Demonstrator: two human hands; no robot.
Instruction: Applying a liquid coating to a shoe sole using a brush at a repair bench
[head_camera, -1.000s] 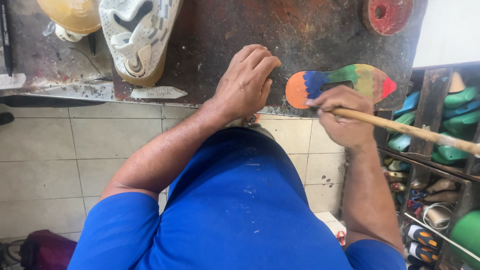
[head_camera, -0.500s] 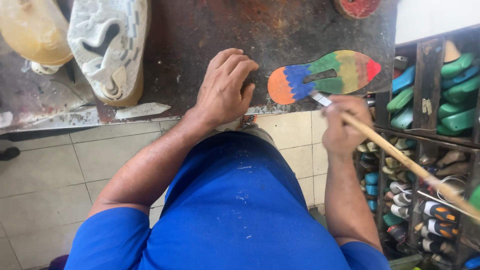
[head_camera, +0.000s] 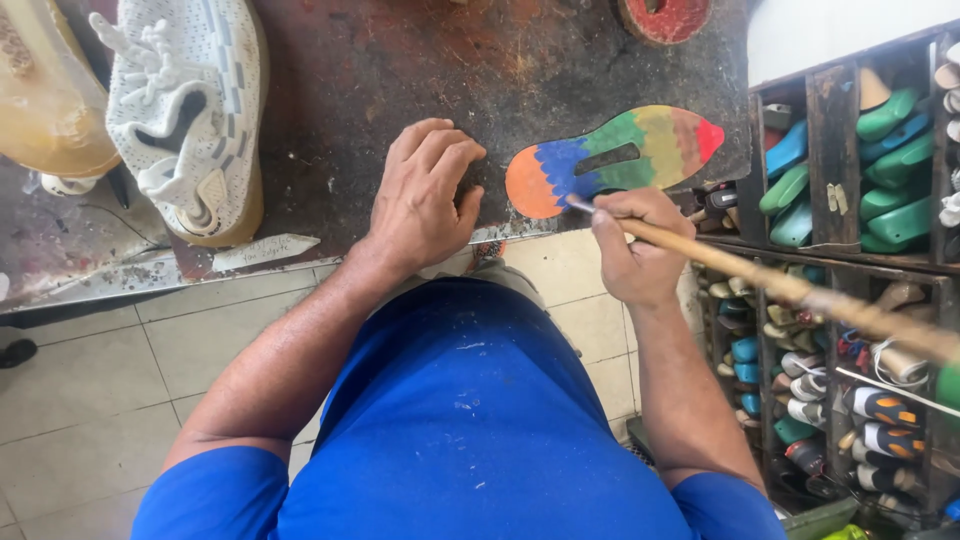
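A rainbow-coloured shoe sole (head_camera: 618, 158) lies flat on the dark, stained workbench (head_camera: 400, 70), near its front edge. My right hand (head_camera: 640, 245) grips a long wooden-handled brush (head_camera: 800, 290), whose tip touches the sole's blue part close to the orange heel. My left hand (head_camera: 425, 195) rests palm down on the bench just left of the sole, fingers curled, holding nothing. My blue apron fills the lower middle of the view.
A white knitted sneaker (head_camera: 190, 110) stands on the bench at the left, beside a yellowish object (head_camera: 45, 90). A red round thing (head_camera: 665, 15) sits at the far edge. Wooden shelves (head_camera: 835, 130) on the right hold several green and blue shoe lasts. Tiled floor lies below.
The view has shifted, so bench and sole sit lower and closer. My right hand still works the brush tip at the sole's heel end. My left hand stays on the bench.
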